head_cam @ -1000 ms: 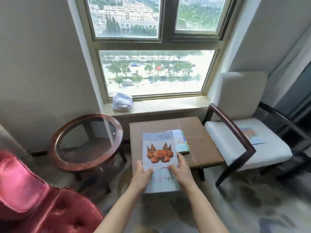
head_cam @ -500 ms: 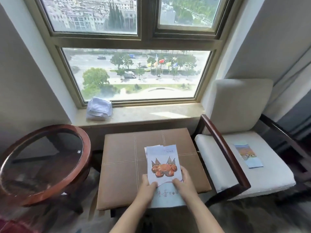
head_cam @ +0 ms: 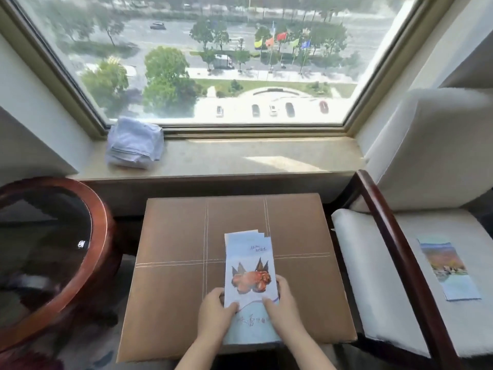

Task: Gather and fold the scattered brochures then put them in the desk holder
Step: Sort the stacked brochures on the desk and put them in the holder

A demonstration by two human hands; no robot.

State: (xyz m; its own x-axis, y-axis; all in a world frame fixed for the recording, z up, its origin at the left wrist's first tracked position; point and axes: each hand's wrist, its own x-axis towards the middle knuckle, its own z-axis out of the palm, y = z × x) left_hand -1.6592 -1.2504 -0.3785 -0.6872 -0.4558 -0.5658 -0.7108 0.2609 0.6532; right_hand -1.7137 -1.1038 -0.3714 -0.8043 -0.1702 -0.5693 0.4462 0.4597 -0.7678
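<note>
Our left hand (head_cam: 213,313) and right hand (head_cam: 282,308) both grip the stack (head_cam: 249,263) by its near end, over the ottoman's (head_cam: 173,249) near edge. One brochure (head_cam: 448,271) lies ungathered on the chair (head_cam: 373,276) seat. No holder is visible. Folding appears pending. The ottoman's left half offers working room.
</note>
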